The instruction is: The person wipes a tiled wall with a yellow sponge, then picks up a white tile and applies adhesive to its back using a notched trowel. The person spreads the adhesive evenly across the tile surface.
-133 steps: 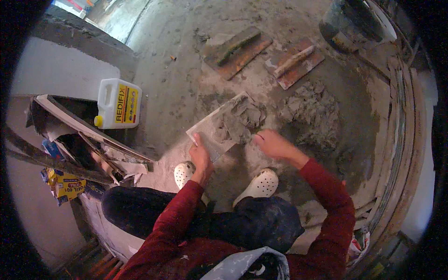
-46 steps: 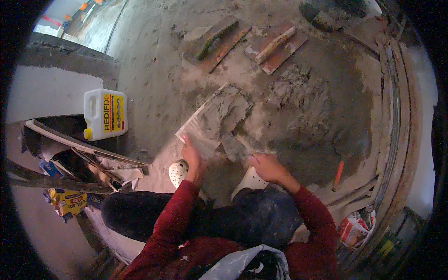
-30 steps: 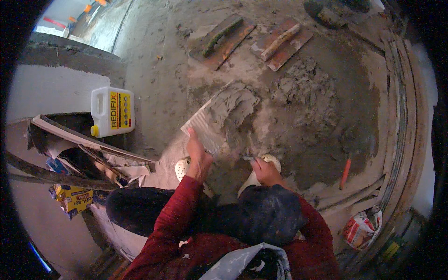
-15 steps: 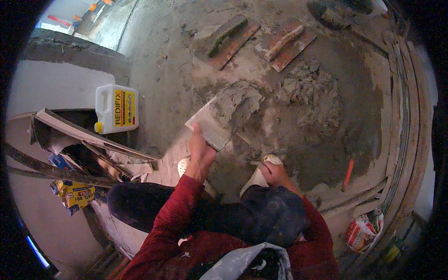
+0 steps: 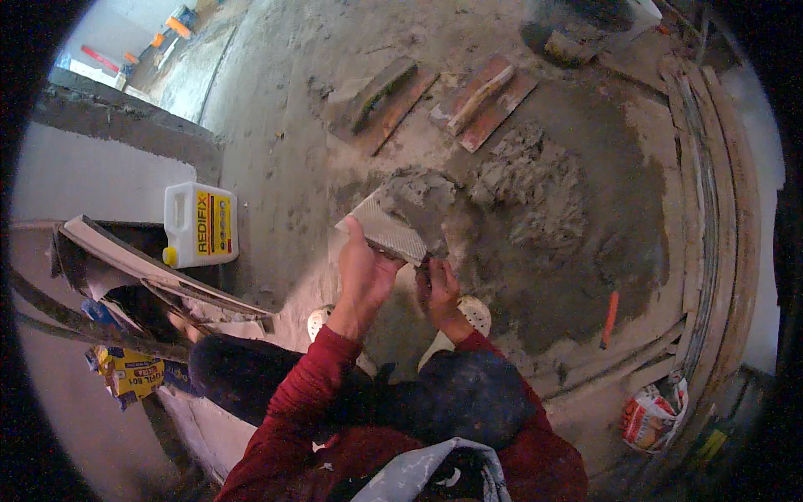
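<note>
My left hand (image 5: pixel 365 276) grips a pale tile (image 5: pixel 381 227) by its near left edge, thumb on top of the finely ribbed face. Wet grey mortar (image 5: pixel 420 201) covers the far right part of that face. At the tile's near right corner, my right hand (image 5: pixel 440 294) has its fingers closed on the edge. The tile is held tilted above the mortar-smeared floor, a little ahead of my light perforated clogs (image 5: pixel 475 315). Right of it lies a lumpy mortar heap (image 5: pixel 535 188).
Two floats with handles, one green-handled (image 5: pixel 383 96) and one wooden-handled (image 5: pixel 483 99), lie beyond. A white jug (image 5: pixel 201 224) stands left, above planks and a yellow bag (image 5: pixel 130 375). An orange stick (image 5: pixel 610 320), long boards (image 5: pixel 707 217) and a red-white bag (image 5: pixel 655 416) are right.
My right hand has come up from beside my knee and foot to the tile's near right corner. My left hand keeps its hold on the tile. The view has shifted slightly.
</note>
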The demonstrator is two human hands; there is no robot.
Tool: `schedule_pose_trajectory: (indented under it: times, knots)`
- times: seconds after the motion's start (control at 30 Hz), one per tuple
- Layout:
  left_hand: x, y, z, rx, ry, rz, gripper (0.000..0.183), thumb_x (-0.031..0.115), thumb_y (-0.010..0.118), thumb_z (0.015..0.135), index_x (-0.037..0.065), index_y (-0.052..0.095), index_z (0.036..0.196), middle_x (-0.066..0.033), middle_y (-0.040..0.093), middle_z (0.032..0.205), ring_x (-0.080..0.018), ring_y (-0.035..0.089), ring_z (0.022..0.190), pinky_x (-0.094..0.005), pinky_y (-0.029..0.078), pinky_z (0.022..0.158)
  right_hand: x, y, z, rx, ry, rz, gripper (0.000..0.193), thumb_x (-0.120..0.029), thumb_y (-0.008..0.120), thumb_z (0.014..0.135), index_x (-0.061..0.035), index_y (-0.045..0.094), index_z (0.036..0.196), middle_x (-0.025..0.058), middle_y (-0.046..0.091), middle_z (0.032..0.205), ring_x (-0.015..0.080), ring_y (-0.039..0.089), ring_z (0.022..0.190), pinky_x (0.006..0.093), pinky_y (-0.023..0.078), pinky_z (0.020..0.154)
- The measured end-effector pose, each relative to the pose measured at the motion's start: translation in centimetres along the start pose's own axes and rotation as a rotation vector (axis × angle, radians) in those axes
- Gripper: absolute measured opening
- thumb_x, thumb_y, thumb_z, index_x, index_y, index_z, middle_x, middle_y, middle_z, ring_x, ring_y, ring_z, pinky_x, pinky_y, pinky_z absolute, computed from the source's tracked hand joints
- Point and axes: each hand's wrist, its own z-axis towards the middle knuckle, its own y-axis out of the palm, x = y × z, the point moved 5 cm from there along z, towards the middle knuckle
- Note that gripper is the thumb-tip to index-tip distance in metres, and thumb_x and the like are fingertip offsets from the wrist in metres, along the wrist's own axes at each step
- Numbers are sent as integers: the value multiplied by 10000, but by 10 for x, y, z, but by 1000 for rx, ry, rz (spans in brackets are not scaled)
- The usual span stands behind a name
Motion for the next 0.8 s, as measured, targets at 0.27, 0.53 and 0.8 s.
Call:
schedule_pose_trajectory:
  times: [0.27,0.53,0.8]
  knots:
    - [-19,-4,6,8,12,17,564,465,230,1025,36,380,1359,-146,467,1359,-347,484,1235,-581,399,996,23,3,-23,-51,78,48,200,-6,615,809,9,635,1007,218,603,1020,372,596,846,423,505,683]
    - [-2,-19,8,82,17,-45,541,445,220,1031,53,373,1371,-138,426,1399,-345,429,1287,-581,367,1025,97,-119,-134,-278,-37,-544,422,-168,643,831,-11,531,1205,202,598,1080,388,592,979,425,521,799]
    - [-5,-85,6,261,-53,-139,568,469,191,1024,82,343,1410,-121,385,1449,-344,388,1324,-563,313,1078,-20,-149,-9,-351,-41,-437,319,-183,615,852,28,587,1089,172,620,916,292,614,763,375,475,627]
